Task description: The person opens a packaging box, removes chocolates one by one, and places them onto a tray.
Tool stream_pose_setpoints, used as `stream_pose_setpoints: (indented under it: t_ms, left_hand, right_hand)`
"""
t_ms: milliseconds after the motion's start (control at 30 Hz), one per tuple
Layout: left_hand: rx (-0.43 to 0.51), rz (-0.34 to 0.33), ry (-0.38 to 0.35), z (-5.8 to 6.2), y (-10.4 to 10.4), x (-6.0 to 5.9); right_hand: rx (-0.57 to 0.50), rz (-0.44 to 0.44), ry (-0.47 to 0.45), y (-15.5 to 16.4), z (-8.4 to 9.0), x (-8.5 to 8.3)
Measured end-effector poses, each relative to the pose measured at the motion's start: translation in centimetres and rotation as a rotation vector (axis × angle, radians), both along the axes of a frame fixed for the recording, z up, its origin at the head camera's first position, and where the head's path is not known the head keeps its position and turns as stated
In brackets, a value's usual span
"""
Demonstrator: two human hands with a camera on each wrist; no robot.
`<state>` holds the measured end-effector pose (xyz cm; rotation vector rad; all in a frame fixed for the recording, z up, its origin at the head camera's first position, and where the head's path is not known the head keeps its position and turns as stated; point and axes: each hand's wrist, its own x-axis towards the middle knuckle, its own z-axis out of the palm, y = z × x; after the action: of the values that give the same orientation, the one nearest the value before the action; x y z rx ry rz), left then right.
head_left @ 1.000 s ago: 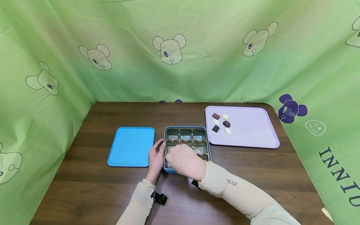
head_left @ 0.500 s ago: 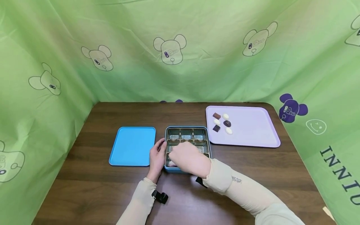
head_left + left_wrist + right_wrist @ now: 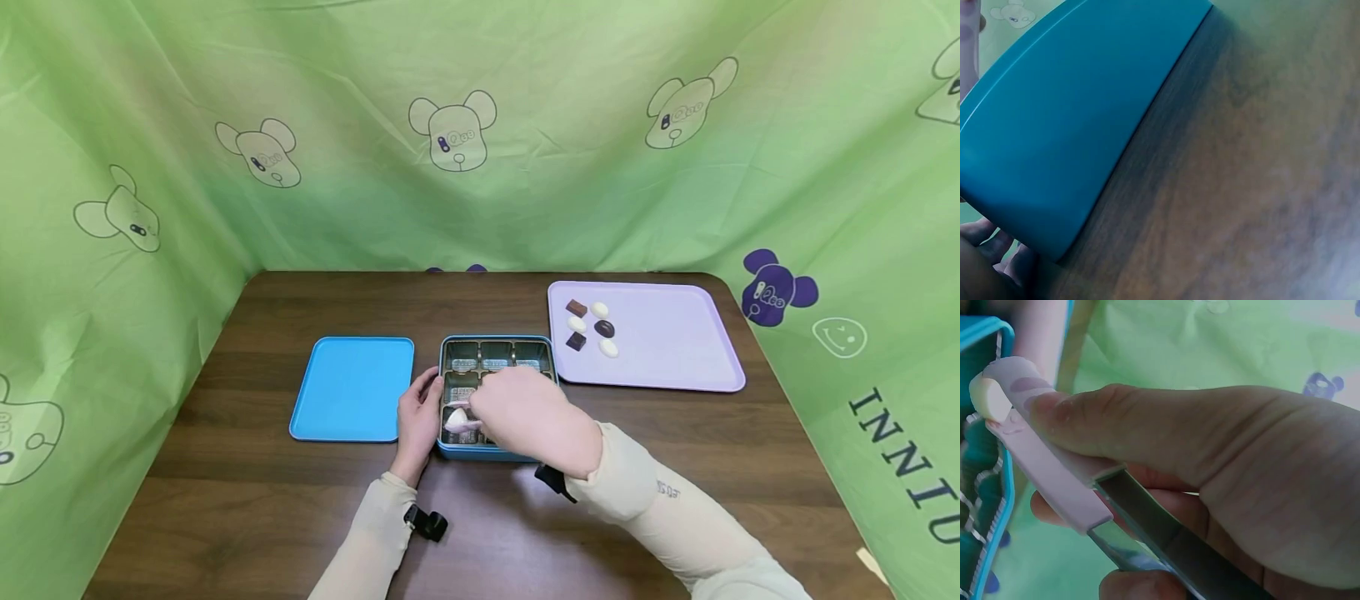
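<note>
In my right hand (image 3: pixel 528 417) I hold tongs with pale pink tips (image 3: pixel 1054 475) and metal arms, pinched between thumb and fingers. Between the tips sits a white egg-shaped candy (image 3: pixel 990 399). In the head view the tips and the white candy (image 3: pixel 456 420) are over the near-left compartment of a blue box (image 3: pixel 480 454); I cannot tell if the candy touches the bottom. A dark divided insert (image 3: pixel 497 354) fills the box. My left hand (image 3: pixel 417 421) rests along the box's left wall. In the left wrist view its fingers (image 3: pixel 997 244) show by the box's lower corner.
A lilac tray (image 3: pixel 675 342) at the back right carries brown and dark square chocolates (image 3: pixel 576 308), white oval pieces (image 3: pixel 608 348) and a dark oval chocolate (image 3: pixel 604 328). A flat blue lid (image 3: pixel 360 387) lies left of the box on the wooden table (image 3: pixel 247 492).
My right hand has shifted to the right over the box, bringing the tongs' tips and white candy into sight in the near-left compartment. My left hand stays at the box's left side.
</note>
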<state>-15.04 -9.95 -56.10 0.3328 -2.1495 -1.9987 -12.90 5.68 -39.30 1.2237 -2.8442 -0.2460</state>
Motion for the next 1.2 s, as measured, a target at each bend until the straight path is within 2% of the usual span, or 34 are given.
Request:
stream_pose_setpoints:
  t_ms: [200,367,433,600,667,933,1200]
  left_hand:
    - [0.025,-0.009,0.004,-0.1,-0.1,-0.1]
    - [0.036,-0.016,0.003,0.1,-0.2,-0.1]
    - [0.024,-0.021,-0.013,1.0,-0.1,0.2]
    - [0.008,-0.029,-0.015,4.5,0.2,1.6]
    - [0.009,-0.03,-0.005,4.9,0.2,1.8]
    - [0.004,-0.04,-0.009,4.8,0.2,1.9]
    - [-0.004,-0.032,-0.005,5.0,0.3,2.0]
  right_hand:
    - [-0.045,-0.08,-0.039,2.0,1.9,-0.7]
    - [-0.073,-0.206,-0.114,4.3,3.2,-1.8]
    - [-0.091,-0.247,-0.112,5.5,3.4,-2.4]
    - [-0.128,-0.298,-0.099,8.4,3.7,-4.4]
    - [-0.136,-0.324,-0.12,9.6,3.6,-5.3]
    - [-0.156,-0.436,-0.197,13.8,2.3,-7.2]
    - [-0.126,-0.5,-0.279,15.5,0.0,-8.3]
